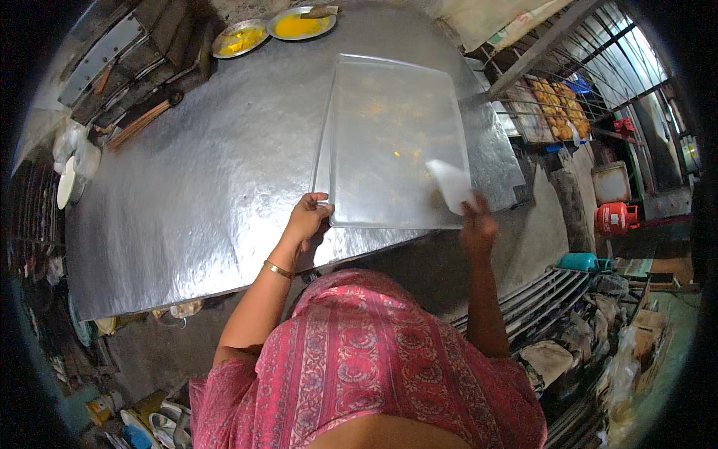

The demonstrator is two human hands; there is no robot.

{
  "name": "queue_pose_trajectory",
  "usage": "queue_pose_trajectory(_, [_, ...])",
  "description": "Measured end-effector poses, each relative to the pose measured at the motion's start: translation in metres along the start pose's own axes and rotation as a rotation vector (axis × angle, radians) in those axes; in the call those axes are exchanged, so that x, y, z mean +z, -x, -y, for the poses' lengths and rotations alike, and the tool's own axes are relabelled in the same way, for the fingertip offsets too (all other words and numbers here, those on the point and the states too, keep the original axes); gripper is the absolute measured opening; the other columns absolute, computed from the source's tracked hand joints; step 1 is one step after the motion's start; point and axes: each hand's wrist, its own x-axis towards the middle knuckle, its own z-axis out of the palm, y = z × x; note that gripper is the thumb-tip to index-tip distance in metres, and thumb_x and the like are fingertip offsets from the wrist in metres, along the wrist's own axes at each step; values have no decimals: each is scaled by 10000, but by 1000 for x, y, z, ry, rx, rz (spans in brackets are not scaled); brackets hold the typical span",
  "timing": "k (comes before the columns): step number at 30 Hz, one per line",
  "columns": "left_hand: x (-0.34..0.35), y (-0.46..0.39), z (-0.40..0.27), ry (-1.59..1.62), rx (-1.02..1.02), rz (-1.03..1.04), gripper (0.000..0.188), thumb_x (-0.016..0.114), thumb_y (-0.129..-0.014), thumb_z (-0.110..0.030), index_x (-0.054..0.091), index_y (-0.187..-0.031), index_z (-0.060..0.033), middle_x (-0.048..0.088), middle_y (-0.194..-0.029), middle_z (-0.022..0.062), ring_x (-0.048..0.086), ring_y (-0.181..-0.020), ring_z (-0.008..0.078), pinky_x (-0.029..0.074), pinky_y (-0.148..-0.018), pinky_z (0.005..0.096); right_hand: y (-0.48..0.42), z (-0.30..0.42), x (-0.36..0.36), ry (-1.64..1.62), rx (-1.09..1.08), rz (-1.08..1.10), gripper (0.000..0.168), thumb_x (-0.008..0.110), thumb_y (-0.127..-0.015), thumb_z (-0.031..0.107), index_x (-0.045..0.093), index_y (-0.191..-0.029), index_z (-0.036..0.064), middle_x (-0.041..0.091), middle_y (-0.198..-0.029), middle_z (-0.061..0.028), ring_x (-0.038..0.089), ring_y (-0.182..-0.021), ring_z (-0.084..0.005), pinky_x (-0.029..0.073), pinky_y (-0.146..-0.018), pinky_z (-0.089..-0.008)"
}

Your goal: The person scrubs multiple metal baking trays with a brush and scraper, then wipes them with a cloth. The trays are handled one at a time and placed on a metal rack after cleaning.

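Observation:
A flat metal baking tray [392, 129] with yellow-orange smears and a small yellow bit lies on the metal-topped table [185, 196], with another tray [322, 163] partly showing under its left edge. My left hand [309, 216] grips the trays' near left corner, fingers at their edge. My right hand [479, 224], blurred, pinches a pale, thin, flat piece [451, 182] over the tray's near right part; its material is unclear. At the far edge stand two metal plates, one with yellow lumps [241, 39], one with yellow liquid [302, 25] and a brush or scraper across its rim.
A bundle of thin sticks [143, 123] lies at the table's far left, beside dark metal boxes [134, 62]. Beyond the right side are a rack of buns [558, 109], metal bars, a red gas cylinder [616, 218] and a teal cylinder [580, 261].

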Motion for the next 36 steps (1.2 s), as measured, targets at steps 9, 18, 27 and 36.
queue_pose_trajectory(9, [-8,9,-2,153,-29,33,400,480,-826,6,420,-1220,-23,540,-865,85,571,-726,155,558,-590,279,45,61,38,238,-453,425,276,452,-732,38,577,-964,119,586,-971,-67,550,-922,-232,399,-782,-385])
queue_pose_trajectory(18, [-8,6,4,212,-20,29,404,492,-819,4,423,-1217,-8,548,-832,65,570,-689,137,554,-584,271,44,63,49,253,-401,404,285,465,-719,-36,569,-952,91,593,-920,-69,565,-889,-235,403,-764,-377])
queue_pose_trajectory(27, [-10,4,3,168,-14,20,383,499,-812,3,461,-1193,-17,541,-823,57,565,-681,131,551,-582,261,7,27,81,301,-348,425,340,508,-667,-38,574,-969,104,601,-943,-95,557,-888,-268,397,-775,-374])
queue_pose_trajectory(36, [-10,6,1,230,-50,22,379,512,-809,0,482,-1184,-48,541,-827,56,564,-653,123,545,-555,259,-42,63,78,166,-277,47,202,508,-770,-17,591,-917,95,611,-893,-100,570,-805,-280,399,-730,-360])
